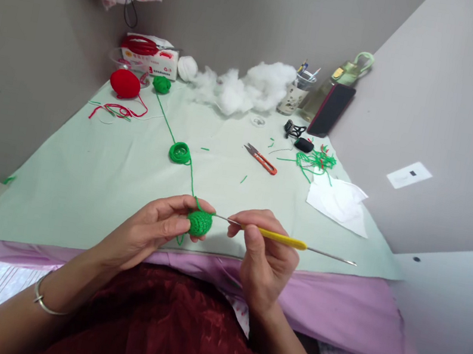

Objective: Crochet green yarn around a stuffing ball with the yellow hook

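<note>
Above a cloth-covered counter [80, 187], the fingers of a person's left hand [155, 227] pinch a green crocheted ball [199, 224], while those of the right hand [266, 257] grip a yellow-handled hook [276, 236], its shaft reaching the ball's edge. A loop could slip should the hook tilt or the yarn strand [192, 177] snag at its coil [180, 153]. Orange-handled snips [261, 160] and white stuffing [232, 95] share the pale green surface, beneath plain grey walls [254, 17]

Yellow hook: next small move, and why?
Probably catch the green yarn with the hook: the right hand holds it with one end at the green piece, which the left hand grips, and the yarn runs to that hand.
</note>
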The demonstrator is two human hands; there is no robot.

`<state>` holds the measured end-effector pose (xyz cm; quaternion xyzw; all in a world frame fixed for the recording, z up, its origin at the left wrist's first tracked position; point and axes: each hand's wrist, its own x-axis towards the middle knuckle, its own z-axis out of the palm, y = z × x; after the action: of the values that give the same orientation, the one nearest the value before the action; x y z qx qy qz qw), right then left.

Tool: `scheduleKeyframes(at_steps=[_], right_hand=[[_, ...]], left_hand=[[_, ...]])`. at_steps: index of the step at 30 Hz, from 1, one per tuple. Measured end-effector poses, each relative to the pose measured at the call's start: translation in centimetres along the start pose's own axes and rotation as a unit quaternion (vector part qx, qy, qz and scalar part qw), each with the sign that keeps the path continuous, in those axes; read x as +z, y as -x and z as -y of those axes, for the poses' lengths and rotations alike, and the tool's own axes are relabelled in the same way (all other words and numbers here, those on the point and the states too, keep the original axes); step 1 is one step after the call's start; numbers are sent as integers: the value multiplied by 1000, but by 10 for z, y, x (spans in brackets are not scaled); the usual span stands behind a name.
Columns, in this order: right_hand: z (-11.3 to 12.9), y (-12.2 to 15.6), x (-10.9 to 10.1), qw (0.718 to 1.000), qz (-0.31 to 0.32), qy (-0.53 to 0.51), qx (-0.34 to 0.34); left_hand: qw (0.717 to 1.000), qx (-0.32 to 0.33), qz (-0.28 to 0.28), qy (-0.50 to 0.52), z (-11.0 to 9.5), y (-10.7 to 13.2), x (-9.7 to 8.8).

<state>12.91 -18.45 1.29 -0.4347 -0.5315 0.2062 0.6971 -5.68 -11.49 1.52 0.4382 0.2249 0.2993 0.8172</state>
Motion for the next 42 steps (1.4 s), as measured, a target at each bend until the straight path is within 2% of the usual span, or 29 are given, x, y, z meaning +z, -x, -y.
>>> scheduleKeyframes(at_steps=[12, 18, 24, 30, 42], right_hand=[[2, -2, 3, 999, 20, 19, -37], [-2, -2, 2, 993, 18, 72, -87], [0, -10, 3, 999, -5, 44, -25], [-1, -9, 1, 997, -59, 35, -17], [3, -1, -1, 1000, 10, 10, -19]], left_hand=[[1000, -9, 21, -21, 2, -1, 1], [999, -10, 35, -14, 6, -1, 3], [999, -18, 29, 14, 8, -1, 2], [999, -17, 15, 27, 7, 0, 0], [1000, -10, 4, 28, 5, -1, 2]])
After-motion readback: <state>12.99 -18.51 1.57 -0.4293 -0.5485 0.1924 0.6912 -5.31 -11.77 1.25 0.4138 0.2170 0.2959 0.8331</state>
